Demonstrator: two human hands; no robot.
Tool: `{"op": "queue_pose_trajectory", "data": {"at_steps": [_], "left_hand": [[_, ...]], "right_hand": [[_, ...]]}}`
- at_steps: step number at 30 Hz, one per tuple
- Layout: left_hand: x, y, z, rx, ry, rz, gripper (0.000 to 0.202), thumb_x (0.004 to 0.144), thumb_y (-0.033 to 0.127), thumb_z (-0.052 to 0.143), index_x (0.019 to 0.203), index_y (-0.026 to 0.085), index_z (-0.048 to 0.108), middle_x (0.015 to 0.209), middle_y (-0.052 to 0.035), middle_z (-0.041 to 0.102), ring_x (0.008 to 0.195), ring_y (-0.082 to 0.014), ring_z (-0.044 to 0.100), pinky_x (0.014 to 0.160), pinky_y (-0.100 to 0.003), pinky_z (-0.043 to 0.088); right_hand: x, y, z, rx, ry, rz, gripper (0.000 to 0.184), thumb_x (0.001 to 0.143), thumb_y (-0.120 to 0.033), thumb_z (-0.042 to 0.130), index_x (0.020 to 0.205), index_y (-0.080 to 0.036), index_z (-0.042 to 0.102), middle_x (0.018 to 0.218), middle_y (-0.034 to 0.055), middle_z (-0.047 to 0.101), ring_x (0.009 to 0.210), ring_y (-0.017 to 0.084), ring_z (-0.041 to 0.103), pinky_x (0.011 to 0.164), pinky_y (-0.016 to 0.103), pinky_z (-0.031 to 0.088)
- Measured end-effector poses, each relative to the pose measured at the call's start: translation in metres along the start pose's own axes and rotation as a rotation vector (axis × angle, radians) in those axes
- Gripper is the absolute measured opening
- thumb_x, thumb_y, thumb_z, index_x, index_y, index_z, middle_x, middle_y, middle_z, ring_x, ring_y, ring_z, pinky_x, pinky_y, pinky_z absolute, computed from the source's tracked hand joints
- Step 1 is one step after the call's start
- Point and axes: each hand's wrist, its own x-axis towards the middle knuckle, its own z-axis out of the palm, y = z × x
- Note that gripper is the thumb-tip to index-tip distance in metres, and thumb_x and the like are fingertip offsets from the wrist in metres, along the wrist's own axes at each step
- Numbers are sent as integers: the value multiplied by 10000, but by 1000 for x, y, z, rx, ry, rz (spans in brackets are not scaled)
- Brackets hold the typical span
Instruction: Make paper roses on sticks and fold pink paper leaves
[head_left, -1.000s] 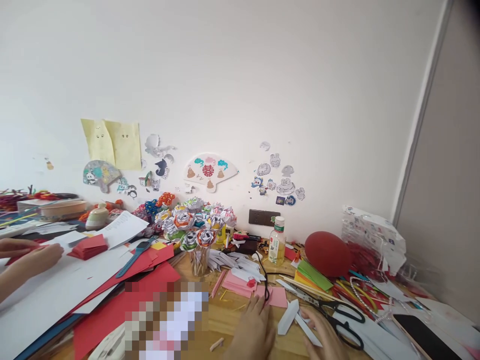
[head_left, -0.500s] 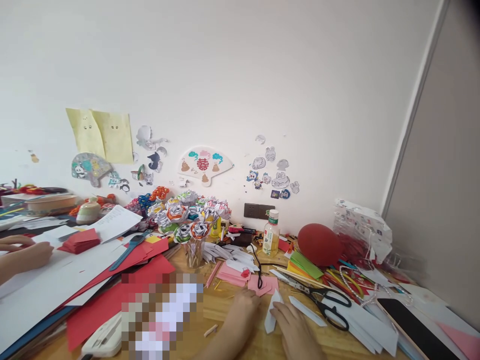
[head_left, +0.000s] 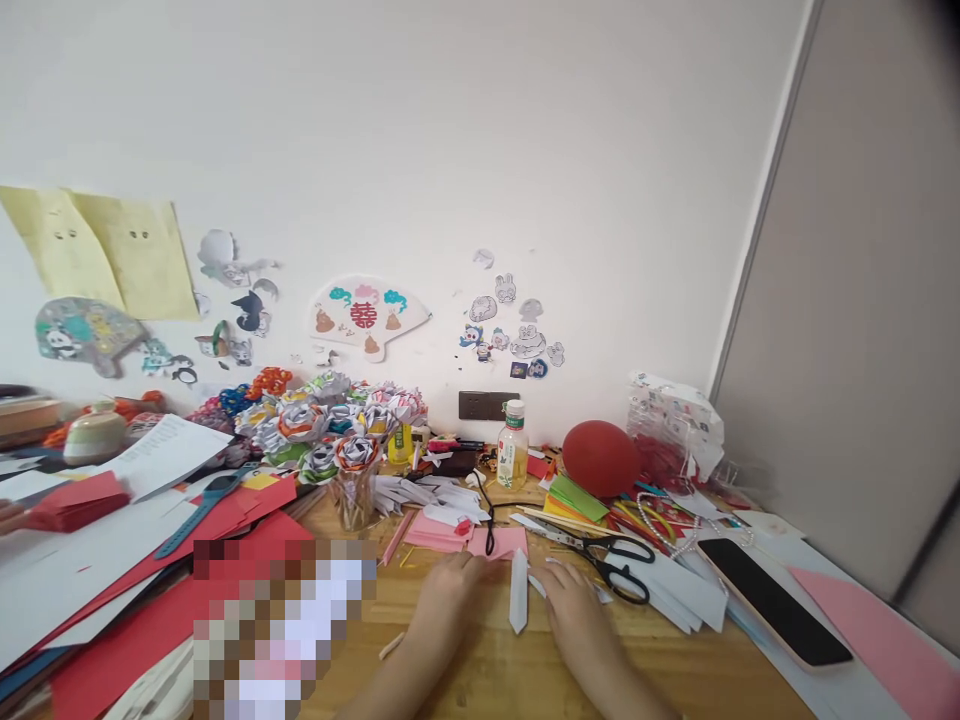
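My left hand rests low over the wooden tabletop, its fingertips by the near edge of a pink paper. Its fingers look loosely extended and partly hidden, with nothing visible in them. Between my hands lies a folded white paper strip with a pointed near end, touched by neither hand. My right hand is laid, fingers outstretched, over a second white paper strip; most of that strip is hidden beneath them. Black-handled scissors lie just beyond my right hand.
A phone and white papers lie at right. Behind are a bottle, a red balloon and paper flowers in a jar. Red sheets spread at left, where another person's fingers show at the edge.
The view has swung to the right. My right hand has come off the folded strip and moved rightward onto the other white strip. My left hand stays by the pink paper.
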Motion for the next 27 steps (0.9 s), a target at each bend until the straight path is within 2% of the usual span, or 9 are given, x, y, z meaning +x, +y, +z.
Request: {"op": "queue_pose_trajectory", "data": {"at_steps": [4,9,12,15,19,21,23,25,27], "left_hand": [[-5,3,1,-145,25,-66,429,734,26,383,1077,202,573,1009,-66,633,934,-181,591,816,-271,447],[-4,4,16,-287,105,-55,457,722,21,312,1098,155,535,1049,-90,571,980,-192,551,878,-325,437],[-6,11,13,-333,110,-75,417,713,30,311,1047,135,538,1030,-109,556,966,-210,550,877,-353,443],[-10,20,3,-343,109,-49,363,742,69,331,1026,140,545,1008,-117,556,961,-223,551,888,-367,441],[-13,28,-1,-353,20,51,371,791,119,351,1107,155,542,1086,-133,568,1019,-225,550,915,-359,432],[-14,30,0,-359,-36,91,421,786,114,376,1186,171,493,1151,-129,578,1064,-219,542,933,-346,418],[-16,32,2,-361,-84,94,401,807,124,379,1195,184,463,1127,-114,612,1023,-209,570,883,-317,437],[-17,37,2,-347,-115,65,261,865,173,349,1080,191,495,997,-91,655,879,-193,609,769,-276,456],[-19,42,1,-307,-116,8,182,888,192,328,921,199,507,872,-67,659,764,-178,606,684,-246,437]], "right_hand": [[3,-4,-3,67,65,3,466,747,-75,455,1173,-193,603,1154,89,628,1073,260,550,927,393,417],[7,-1,-1,15,50,24,464,718,-20,436,1079,-216,654,991,77,675,950,254,602,831,371,468],[7,3,-3,62,132,24,442,745,-27,421,1086,-206,639,1010,77,668,962,244,596,856,374,459],[4,1,-10,158,215,-53,355,837,-129,446,1158,-197,578,1128,89,628,1049,238,558,910,378,432],[-2,-12,-16,234,177,-205,341,845,-241,542,1184,-205,537,1182,87,600,1093,236,530,934,373,414],[-3,-17,-17,247,152,-237,269,836,-216,550,1104,-215,577,1073,68,641,1001,224,566,897,365,425],[-3,-20,-16,277,150,-241,144,857,-186,505,936,-213,622,911,44,658,871,201,584,829,343,437],[-2,-21,-16,336,179,-200,188,880,-192,459,779,-198,617,779,32,637,766,184,567,743,313,437],[-1,-23,-15,423,207,-104,236,881,-234,455,707,-186,608,717,34,619,715,180,552,675,290,426]]}}
